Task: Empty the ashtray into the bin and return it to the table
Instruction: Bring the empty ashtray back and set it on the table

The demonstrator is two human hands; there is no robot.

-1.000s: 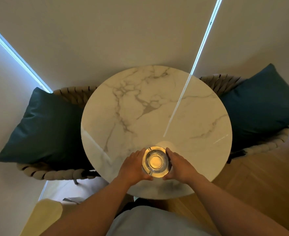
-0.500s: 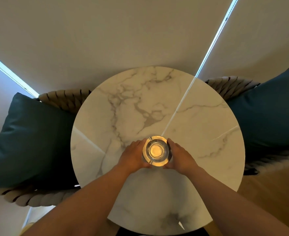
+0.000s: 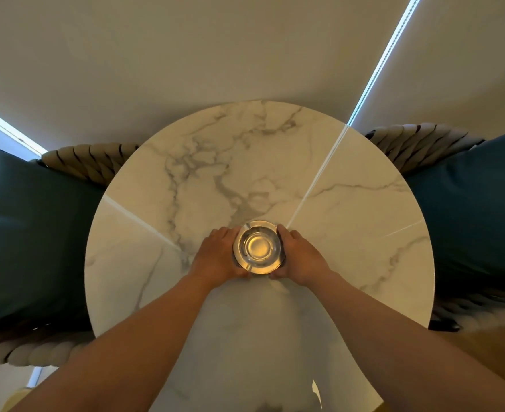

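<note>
My left hand (image 3: 219,254) and my right hand (image 3: 300,257) are both wrapped around the ashtray (image 3: 258,247), one on each side, so the glass sits squeezed between my palms; the fingers (image 3: 222,233) of the left curl round its far left edge, and those of the right do the same on the far right edge; both thumbs lie under its near rim, close to each other. I cannot tell whether the ashtray rests on the table (image 3: 349,221) or is held just above it; its base is hidden by my hands. The ashtray is round and clear, with a thick rim and a shallow bowl that glows yellowish; I see nothing lying in the bowl.

The table is round, white marble with grey veins; the ashtray is near its middle, with bare marble all around my hands; a thin bright streak of reflected light runs across the top from beyond my right hand toward the far right edge, and a fainter one runs off past my left hand. My forearms reach in from the near edge, bare to the bottom of the view.

Well out to the left of my left hand is a dark teal cushion (image 3: 34,233) on a chair with a thick woven rope rim (image 3: 87,160); well out to the right of my right hand is a second teal cushion (image 3: 471,209) on a matching chair (image 3: 415,144); beyond my hands, past the far edge of the table, hang pale blinds (image 3: 215,49) with a bright gap between them (image 3: 379,63).
</note>
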